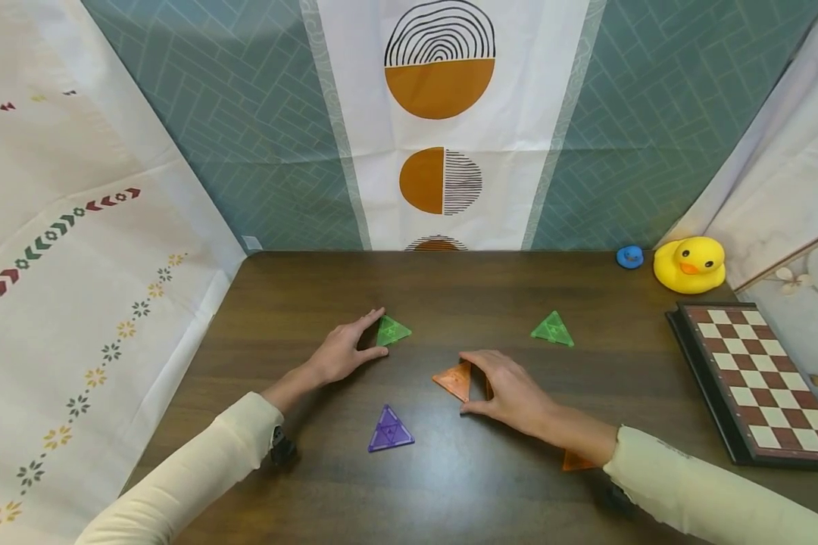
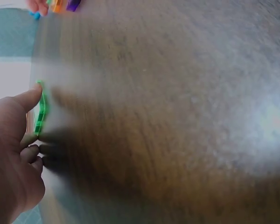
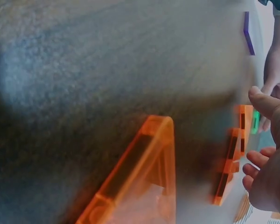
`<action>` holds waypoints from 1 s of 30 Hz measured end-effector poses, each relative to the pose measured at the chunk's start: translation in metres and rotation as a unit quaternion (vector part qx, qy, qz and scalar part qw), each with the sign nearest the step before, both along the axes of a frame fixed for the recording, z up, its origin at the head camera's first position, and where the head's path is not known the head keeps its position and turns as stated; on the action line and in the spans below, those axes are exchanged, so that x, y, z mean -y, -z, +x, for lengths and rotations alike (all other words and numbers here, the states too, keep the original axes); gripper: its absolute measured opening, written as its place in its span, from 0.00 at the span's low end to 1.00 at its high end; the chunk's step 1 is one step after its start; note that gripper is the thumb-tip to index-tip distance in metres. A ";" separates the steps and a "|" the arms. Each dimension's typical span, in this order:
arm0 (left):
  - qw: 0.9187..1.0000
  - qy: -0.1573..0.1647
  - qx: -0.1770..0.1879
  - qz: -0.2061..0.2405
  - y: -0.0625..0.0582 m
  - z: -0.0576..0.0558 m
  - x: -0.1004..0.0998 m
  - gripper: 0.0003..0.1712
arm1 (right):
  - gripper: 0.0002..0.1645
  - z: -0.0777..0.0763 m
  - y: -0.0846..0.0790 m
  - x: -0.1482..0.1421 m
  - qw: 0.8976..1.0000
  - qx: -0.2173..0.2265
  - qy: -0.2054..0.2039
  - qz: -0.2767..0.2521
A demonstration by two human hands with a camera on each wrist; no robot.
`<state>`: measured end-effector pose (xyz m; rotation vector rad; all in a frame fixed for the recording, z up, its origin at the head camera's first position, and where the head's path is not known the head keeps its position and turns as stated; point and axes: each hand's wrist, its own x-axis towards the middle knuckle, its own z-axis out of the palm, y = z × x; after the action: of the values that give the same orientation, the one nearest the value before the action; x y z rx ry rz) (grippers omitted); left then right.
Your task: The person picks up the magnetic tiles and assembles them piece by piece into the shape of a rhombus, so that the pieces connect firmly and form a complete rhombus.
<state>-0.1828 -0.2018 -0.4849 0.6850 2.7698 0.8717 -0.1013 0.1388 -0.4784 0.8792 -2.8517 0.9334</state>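
In the head view, my left hand pinches a translucent green triangular tile between thumb and fingers. The left wrist view shows the thumb at one corner of this green tile and fingertips at the other. My right hand spreads its thumb and index finger around an orange triangular tile lying on the table. A small gap shows between thumb and tile in the right wrist view. A second orange tile is mostly hidden beneath the right hand. A purple triangular tile lies between the forearms.
Another green tile lies farther back on the right. Under the right forearm, a third orange tile is partly covered. A chessboard stands at the right edge; a yellow duck and small blue duck sit behind it.
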 end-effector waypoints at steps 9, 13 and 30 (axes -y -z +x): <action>1.000 -0.003 -0.016 0.008 0.007 0.000 -0.001 0.42 | 0.49 0.004 0.008 0.006 1.000 0.006 0.009 0.004; 1.000 -0.004 -0.023 0.017 0.008 0.000 -0.002 0.41 | 0.48 0.003 0.009 0.006 1.000 -0.006 0.015 0.000; 0.997 -0.015 -0.061 0.039 0.001 -0.004 -0.004 0.41 | 0.44 -0.001 0.006 0.006 1.000 0.006 -0.001 -0.011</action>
<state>-0.1864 -0.1977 -0.4860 0.7348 2.8726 0.9813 -0.1028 0.1326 -0.4843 0.8772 -2.8462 0.9717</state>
